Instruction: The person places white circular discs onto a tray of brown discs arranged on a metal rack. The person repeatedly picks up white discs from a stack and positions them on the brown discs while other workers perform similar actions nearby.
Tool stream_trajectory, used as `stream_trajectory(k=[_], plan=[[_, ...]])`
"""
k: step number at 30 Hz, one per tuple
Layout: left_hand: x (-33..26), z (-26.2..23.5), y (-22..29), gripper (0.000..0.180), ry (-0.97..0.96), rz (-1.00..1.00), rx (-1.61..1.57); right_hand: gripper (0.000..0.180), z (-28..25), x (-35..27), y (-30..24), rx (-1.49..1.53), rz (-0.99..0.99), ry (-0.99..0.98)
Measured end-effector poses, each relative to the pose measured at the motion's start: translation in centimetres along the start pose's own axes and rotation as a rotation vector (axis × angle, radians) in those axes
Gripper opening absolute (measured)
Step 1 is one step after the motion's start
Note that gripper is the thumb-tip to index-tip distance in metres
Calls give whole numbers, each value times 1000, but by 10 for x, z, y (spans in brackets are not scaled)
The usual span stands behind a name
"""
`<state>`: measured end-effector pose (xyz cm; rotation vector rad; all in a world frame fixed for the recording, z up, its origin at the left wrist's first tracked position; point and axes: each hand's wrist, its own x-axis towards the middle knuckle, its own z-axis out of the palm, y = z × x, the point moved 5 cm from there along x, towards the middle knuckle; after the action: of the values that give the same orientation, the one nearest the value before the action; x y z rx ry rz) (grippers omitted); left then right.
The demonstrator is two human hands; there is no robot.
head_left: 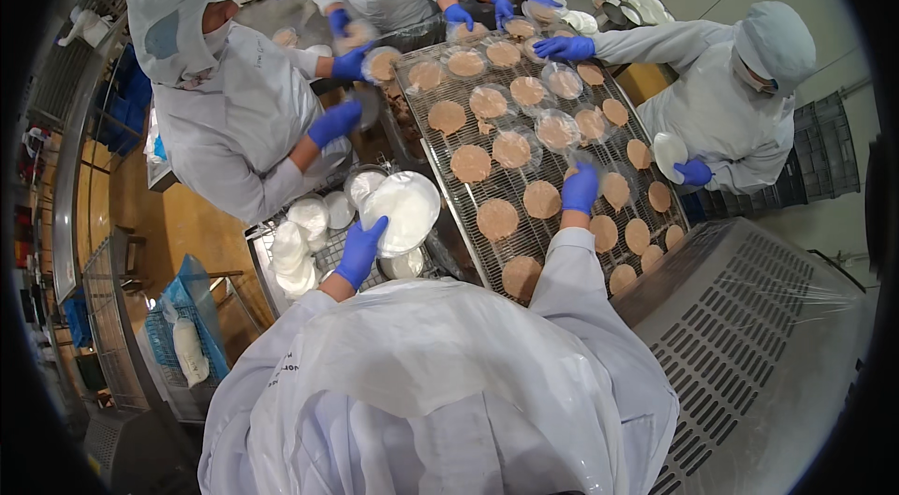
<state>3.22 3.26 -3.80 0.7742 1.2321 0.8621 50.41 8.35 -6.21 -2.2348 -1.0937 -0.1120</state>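
Around us runs a factory line: a long wire-mesh conveyor belt (pixel 562 242) carries rows of round, flat brown patties (pixel 496 219) away from us, and several co-workers in white coats, hoods and blue gloves stand along both sides.

We judge the work to be partly done. Farther up the belt, many patties already sit in shallow clear plastic round trays (pixel 557 132); nearer us, a good dozen lie bare on the mesh, so plenty is left.

Our left hand (pixel 361 251), in a blue glove, holds a stack of white-looking round plastic trays (pixel 405 209) by its lower edge, with the fingers curled up around the rim. It sits over a metal crate (pixel 257 256) where more stacked trays rest. Our right hand (pixel 581 188) reaches onto the belt with fingers bent down over a patty at about mid-belt; whether it pinches the patty or a tray we cannot tell (the glove covers the contact).

Our own white coat fills the lower frame and hides the near end of the belt. Fisheye bending blurs the far trays, and whether each holds a patty is hard to say.
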Motion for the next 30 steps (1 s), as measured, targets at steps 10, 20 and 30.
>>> stream_trajectory(k=[10,20,30], plan=[[-4,17,25,48,-2,-51,116,26,108,102,-55,-260,-471,-364],[-9,-5,15,44,96,49,156,21,62,29,-93,149,-214,-485],[10,14,23,43,70,102,76,30,-2,-111,-237,468,-447,-1039]])
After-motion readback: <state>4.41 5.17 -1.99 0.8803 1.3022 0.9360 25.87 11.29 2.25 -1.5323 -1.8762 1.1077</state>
